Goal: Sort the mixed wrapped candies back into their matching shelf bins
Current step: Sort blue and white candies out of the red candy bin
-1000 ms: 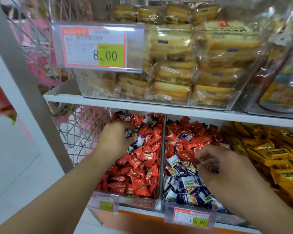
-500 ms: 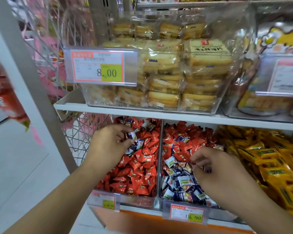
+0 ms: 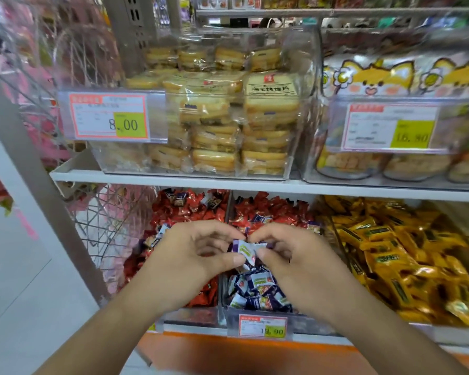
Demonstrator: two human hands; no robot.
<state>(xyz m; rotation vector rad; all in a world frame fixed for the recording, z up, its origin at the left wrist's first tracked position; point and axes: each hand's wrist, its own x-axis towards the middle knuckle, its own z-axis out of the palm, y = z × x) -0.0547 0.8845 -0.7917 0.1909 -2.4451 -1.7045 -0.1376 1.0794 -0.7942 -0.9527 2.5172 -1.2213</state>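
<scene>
White metal shelf (image 3: 173, 176) spans the scene, with clear tubs of biscuit packs (image 3: 217, 125) on top and three candy bins beneath. On the right lies the yellow-candy bin (image 3: 406, 255). The left bin (image 3: 190, 212) is mostly red wrappers, with a few purple-and-white strays visible at its far end and left edge. The middle bin (image 3: 257, 296) holds purple-and-white candies in its near half and red ones farther back.

Both hands meet over the divider between the left and middle bins. The left hand (image 3: 192, 255) pinches a purple-and-white candy (image 3: 245, 250) between thumb and forefinger; the right hand (image 3: 295, 258) has its thumb and forefinger closed on the same wrapper from the right side. Whether either hand hides more candies in its palm, I cannot tell.

Judging by the wrapper, this piece belongs with the purple-and-white pile just below. To do this step well, one hand should let go cleanly so the wrapper is not tugged or torn, and the candy should be dropped low over the near part of the middle bin, away from the red ones behind it.
</scene>
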